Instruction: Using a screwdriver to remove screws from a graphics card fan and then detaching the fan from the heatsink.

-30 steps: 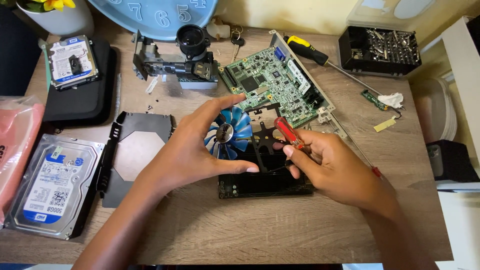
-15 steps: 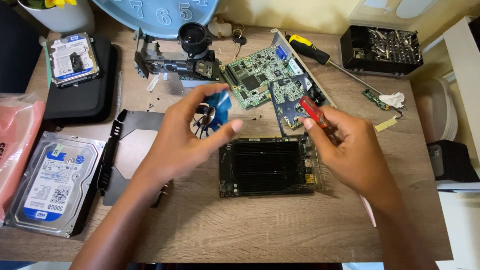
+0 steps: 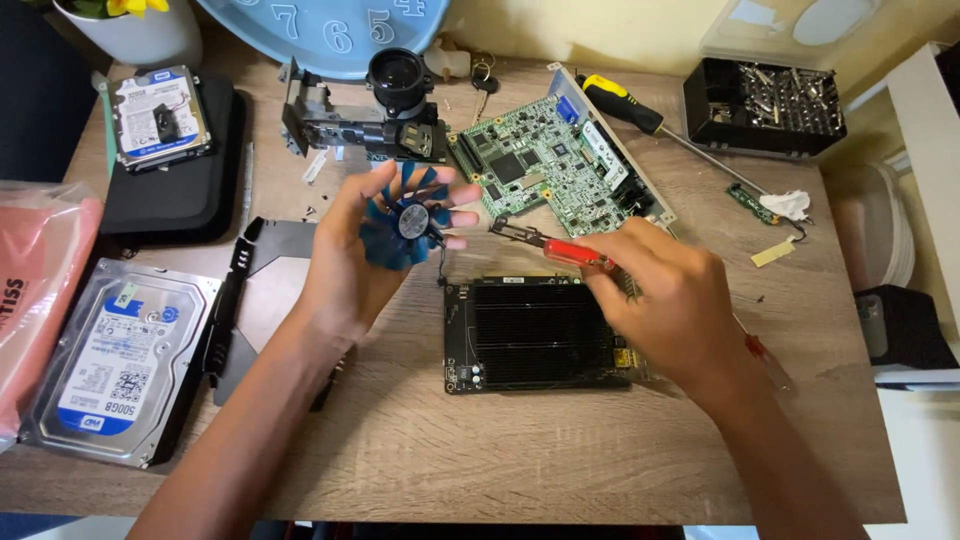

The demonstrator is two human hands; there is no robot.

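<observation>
Blue translucent plastic fan with round black hub (image 3: pixel 405 220): cupped upright in the left hand (image 3: pixel 352 262), fingers curled round its rim, lifted above the wooden tabletop (image 3: pixel 560 450). Red-handled screwdriver (image 3: pixel 570 252): pinched in the right hand (image 3: pixel 668 300), tip toward the fan. Black finned rectangular heatsink board (image 3: pixel 535 335): flat beneath both hands. Green circuit board (image 3: pixel 555 170): behind. Silver hard drive (image 3: pixel 115 360): far left.

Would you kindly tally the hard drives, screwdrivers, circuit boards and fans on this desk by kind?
Hard drives: 2, large and small
Screwdrivers: 2, red one in right hand, yellow-handled
Circuit boards: 2, green, black
Fans: 1, blue in left hand
Total: 7
</observation>
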